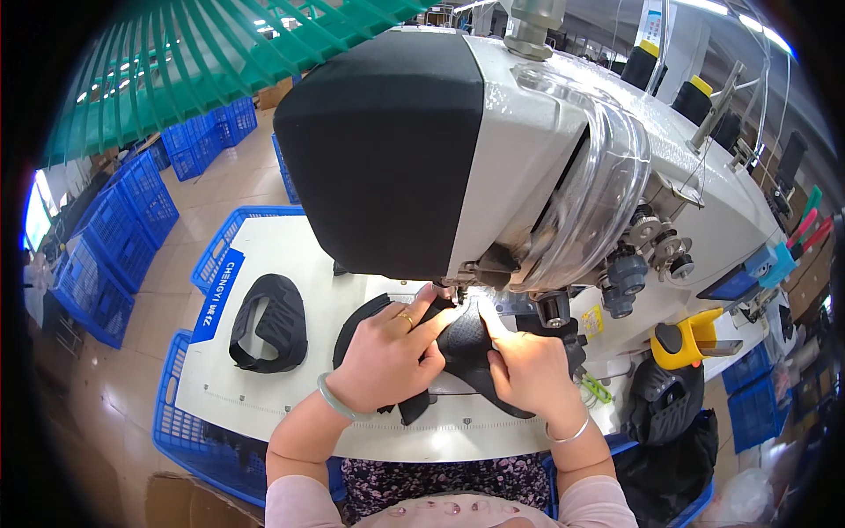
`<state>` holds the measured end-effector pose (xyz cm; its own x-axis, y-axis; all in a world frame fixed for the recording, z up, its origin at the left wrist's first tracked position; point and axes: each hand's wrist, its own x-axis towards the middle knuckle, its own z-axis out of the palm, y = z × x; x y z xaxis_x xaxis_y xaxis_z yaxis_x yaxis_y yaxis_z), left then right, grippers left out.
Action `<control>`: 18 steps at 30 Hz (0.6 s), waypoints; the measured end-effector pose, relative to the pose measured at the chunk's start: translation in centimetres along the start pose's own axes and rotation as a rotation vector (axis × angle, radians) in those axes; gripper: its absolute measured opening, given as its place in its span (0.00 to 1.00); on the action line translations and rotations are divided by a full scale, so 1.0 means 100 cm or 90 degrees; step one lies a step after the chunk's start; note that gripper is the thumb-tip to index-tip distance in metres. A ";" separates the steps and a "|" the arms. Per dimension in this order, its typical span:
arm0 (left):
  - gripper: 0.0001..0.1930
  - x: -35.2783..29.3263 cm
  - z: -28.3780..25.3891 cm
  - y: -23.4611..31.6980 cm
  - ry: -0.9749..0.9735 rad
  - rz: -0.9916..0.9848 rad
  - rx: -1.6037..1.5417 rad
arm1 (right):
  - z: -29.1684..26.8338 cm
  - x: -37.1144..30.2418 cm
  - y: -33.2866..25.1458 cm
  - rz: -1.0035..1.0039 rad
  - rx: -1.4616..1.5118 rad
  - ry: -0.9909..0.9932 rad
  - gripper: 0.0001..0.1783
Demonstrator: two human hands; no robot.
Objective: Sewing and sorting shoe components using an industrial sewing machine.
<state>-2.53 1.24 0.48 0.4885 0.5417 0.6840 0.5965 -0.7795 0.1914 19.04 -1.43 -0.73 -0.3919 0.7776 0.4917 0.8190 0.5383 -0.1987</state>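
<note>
A black shoe upper (466,341) lies on the white sewing table, its far edge by the needle and presser foot (459,294) of a sewing machine (510,150). My left hand (387,354) presses and grips it from the left, fingertips close to the presser foot. From the right, my right hand (532,368) holds the same upper, with the index finger stretched toward the needle and the thumb bent below. My hands cover much of the piece. Light from the machine falls brightly at the stitching spot.
Left on the table (317,414) rests another black shoe upper (286,319). Green-handled snips (598,388), a yellow holder (687,339) and more black uppers (662,400) are at right. Blue crates (167,387) stand below and along the floor. A green fan guard (202,66) hangs at upper left.
</note>
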 end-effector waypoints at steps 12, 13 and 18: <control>0.23 -0.006 -0.025 -0.012 -0.097 0.018 -0.120 | -0.015 0.021 0.044 -0.066 0.044 -0.057 0.08; 0.22 -0.009 -0.020 -0.014 -0.090 0.032 -0.076 | -0.014 0.021 0.048 -0.082 0.042 -0.056 0.08; 0.23 -0.014 -0.006 -0.004 -0.050 0.068 0.030 | -0.018 0.026 0.058 -0.053 -0.024 -0.132 0.30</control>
<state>-3.85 0.61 -0.13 0.5983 0.4805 0.6412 0.5665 -0.8196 0.0856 23.54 3.10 0.90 -0.5337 0.7832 0.3190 0.7936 0.5942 -0.1310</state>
